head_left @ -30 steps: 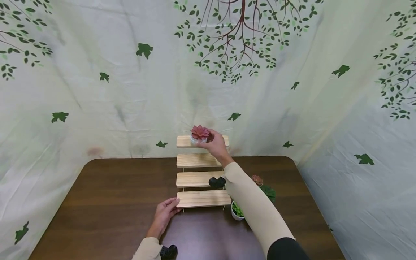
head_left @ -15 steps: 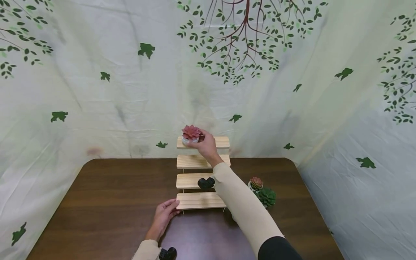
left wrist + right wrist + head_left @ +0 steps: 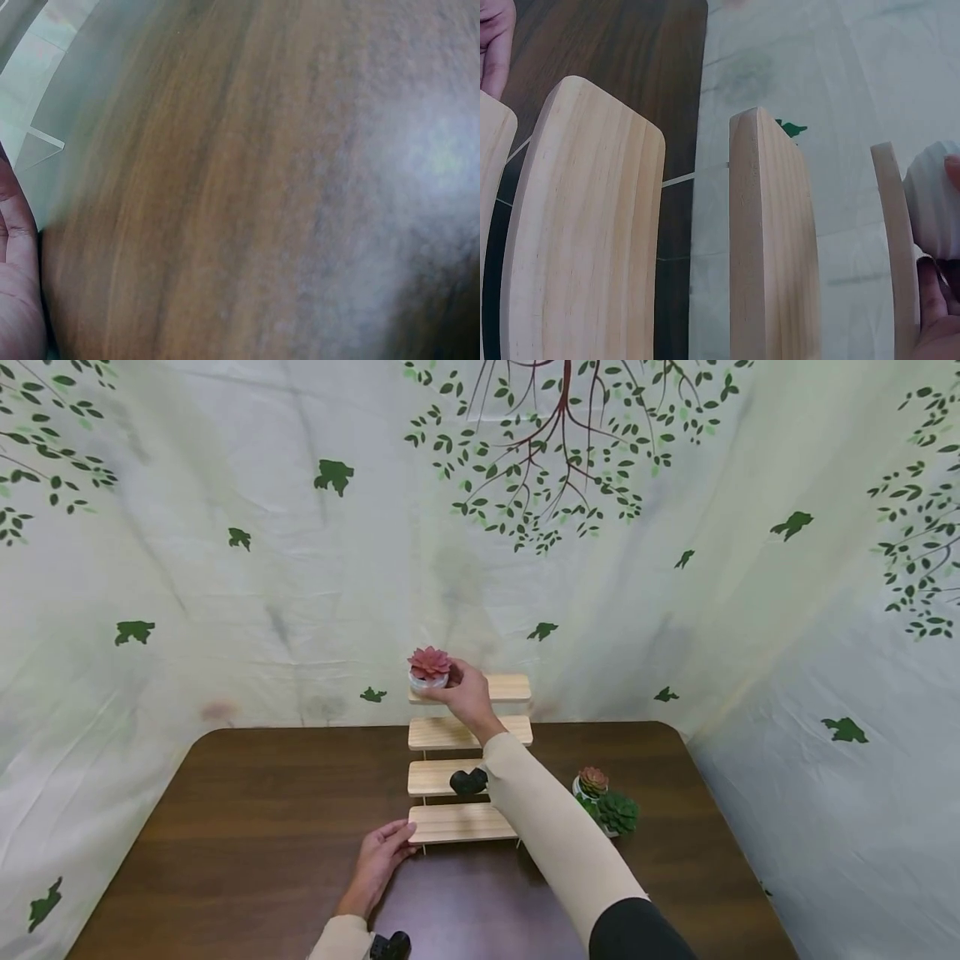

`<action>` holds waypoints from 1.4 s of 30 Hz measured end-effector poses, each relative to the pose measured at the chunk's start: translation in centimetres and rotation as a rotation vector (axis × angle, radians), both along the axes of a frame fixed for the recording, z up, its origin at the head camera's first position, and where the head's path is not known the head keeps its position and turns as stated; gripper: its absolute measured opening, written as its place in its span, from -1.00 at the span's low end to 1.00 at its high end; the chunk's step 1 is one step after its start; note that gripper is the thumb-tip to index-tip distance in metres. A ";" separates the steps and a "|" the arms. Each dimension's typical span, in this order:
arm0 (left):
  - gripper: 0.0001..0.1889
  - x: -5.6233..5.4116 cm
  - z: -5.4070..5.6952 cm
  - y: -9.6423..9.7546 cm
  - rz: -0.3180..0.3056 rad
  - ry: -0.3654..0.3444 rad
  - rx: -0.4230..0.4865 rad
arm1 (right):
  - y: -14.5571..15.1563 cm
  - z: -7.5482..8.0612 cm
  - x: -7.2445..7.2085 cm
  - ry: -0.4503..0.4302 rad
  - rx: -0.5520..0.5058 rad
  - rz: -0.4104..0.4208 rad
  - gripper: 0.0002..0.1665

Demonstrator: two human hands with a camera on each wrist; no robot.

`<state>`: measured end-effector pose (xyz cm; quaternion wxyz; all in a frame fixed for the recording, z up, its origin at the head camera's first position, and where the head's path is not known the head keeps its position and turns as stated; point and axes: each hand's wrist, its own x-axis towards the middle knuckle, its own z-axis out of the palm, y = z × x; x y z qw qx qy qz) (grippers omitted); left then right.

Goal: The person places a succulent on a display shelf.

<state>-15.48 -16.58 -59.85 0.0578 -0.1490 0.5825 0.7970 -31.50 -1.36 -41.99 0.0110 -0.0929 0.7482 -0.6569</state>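
At the top of a four-step wooden shelf stand, my right hand holds a pink artificial succulent by its small white pot. The pot is over the left end of the top board; the right wrist view has it right against that board, though whether its base bears on the wood I cannot tell. My left hand pinches the left end of the lowest board between thumb and fingers. Only the edge of the left hand enters the left wrist view, beside the brown tabletop.
Right of the stand, a reddish succulent and a dark green one stand close together on the brown table. My right forearm partly covers a lighter green plant there. A leaf-printed cloth hangs right behind the table.
My right hand has carried the pink succulent leftward along the top board to its left end. My left hand stays on the lowest board.
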 end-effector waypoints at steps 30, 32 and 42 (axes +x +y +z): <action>-0.70 -0.2 -0.3 0.0 -0.009 0.015 0.000 | 12.2 -1.4 3.9 0.031 -0.092 0.112 -0.43; -0.72 -0.2 -0.3 0.0 -0.002 0.014 0.007 | 13.1 -1.6 4.3 0.034 -0.088 0.121 -0.44; -0.78 -0.2 -0.2 0.0 -0.001 0.015 0.010 | 17.6 -3.1 6.9 0.001 -0.019 0.075 -0.43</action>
